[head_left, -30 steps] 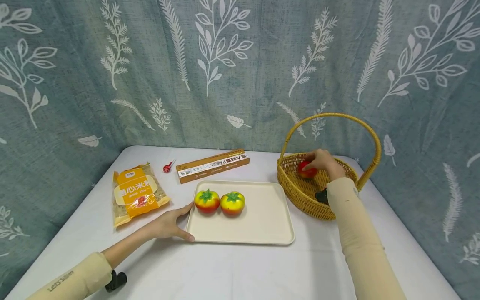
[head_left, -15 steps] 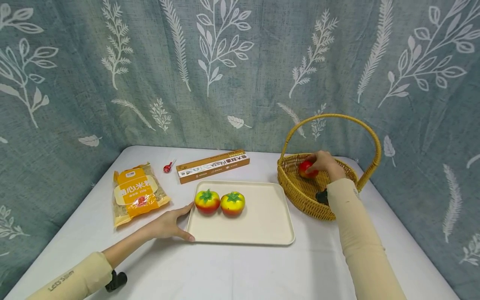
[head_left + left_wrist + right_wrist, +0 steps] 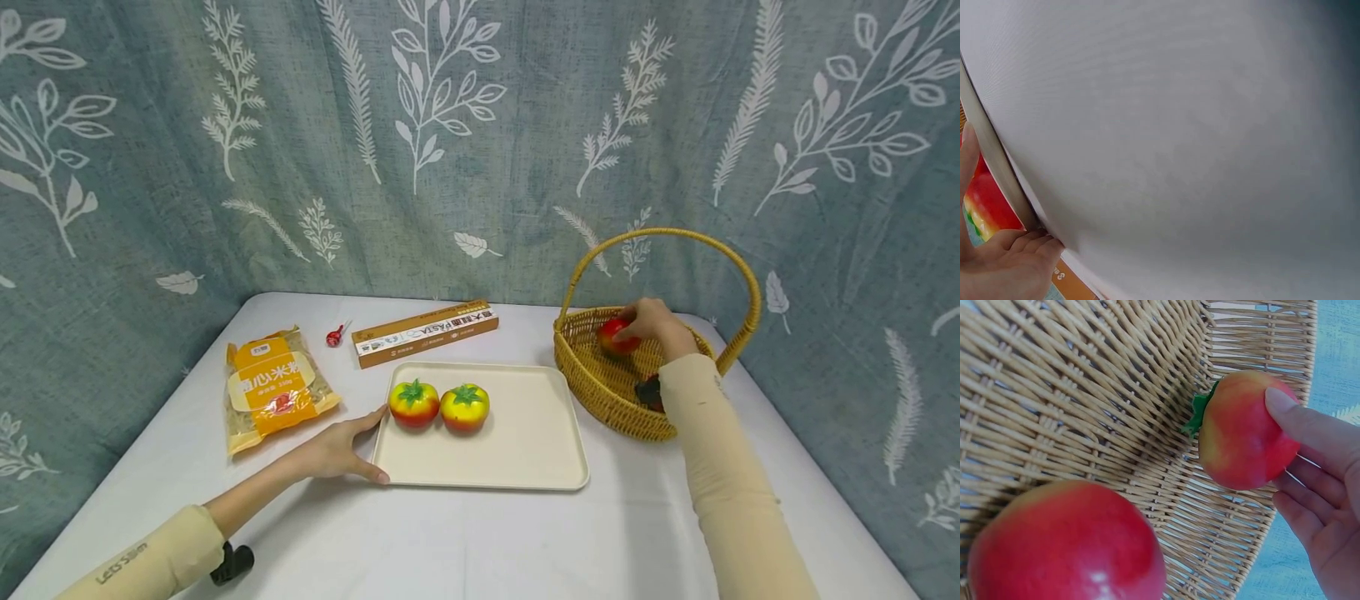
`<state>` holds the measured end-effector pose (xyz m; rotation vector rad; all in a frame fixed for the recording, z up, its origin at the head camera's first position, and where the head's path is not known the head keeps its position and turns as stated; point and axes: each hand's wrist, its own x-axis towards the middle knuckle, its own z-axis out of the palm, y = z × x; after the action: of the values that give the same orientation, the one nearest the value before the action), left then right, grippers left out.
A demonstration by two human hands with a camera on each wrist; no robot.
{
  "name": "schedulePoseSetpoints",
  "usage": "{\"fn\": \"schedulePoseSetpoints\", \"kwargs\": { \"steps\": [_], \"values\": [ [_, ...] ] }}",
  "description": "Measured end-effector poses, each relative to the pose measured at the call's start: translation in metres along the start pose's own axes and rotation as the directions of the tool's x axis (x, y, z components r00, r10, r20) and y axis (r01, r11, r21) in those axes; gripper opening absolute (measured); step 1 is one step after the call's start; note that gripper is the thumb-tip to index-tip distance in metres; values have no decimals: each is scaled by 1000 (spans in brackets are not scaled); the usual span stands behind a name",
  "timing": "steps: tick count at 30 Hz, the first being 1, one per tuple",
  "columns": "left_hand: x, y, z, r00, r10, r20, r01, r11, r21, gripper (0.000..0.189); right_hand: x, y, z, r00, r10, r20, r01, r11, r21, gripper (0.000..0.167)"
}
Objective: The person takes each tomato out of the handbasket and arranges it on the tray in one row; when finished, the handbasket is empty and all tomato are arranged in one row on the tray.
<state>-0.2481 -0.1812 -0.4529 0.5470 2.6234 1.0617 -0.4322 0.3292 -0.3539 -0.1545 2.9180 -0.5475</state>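
Note:
My right hand (image 3: 654, 323) is inside the wicker basket (image 3: 592, 392) and grips a red-and-yellow tomato (image 3: 1241, 434). Its thumb lies across the skin; the green leafy top (image 3: 1199, 411) points away from the palm. Another red, round fruit (image 3: 1069, 550) lies in the basket, mostly hidden behind the wrist in the head view. My left hand (image 3: 337, 450) rests against the left side of the cream tray (image 3: 517, 467), thumb and index finger spread along its edge. Two tomatoes, one (image 3: 414, 403) beside the other (image 3: 465, 407), sit in the tray's left half.
A yellow bag of noodles (image 3: 279, 387) lies at the left. Behind the tray are a wrapped lollipop (image 3: 335, 335) and a brown-and-white pasta box (image 3: 426, 332). The basket's tall handle (image 3: 667, 231) arches over the right arm. A patterned curtain (image 3: 480, 192) surrounds the white table.
The gripped tomato and my right hand have shifted slightly to the right inside the basket. More of the second red fruit shows beside the wrist. My left hand and the tray have stayed put.

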Motion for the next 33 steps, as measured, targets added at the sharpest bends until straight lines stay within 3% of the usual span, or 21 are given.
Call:
{"fn": "schedulePoseSetpoints", "kwargs": {
  "steps": [13,21,33],
  "values": [
    [0,-1,-1,1000,-5,-1,5,1000,5,113,-18,-8,-18,997,-76,-15,75,997,-18,55],
    [-2,-1,-2,1000,6,-3,-6,1000,7,112,-27,-17,-24,998,-63,-11,63,998,-6,60],
    [0,1,0,1000,25,0,-25,999,20,112,-51,-21,-28,985,-141,-96,143,990,4,65]
  ]
}}
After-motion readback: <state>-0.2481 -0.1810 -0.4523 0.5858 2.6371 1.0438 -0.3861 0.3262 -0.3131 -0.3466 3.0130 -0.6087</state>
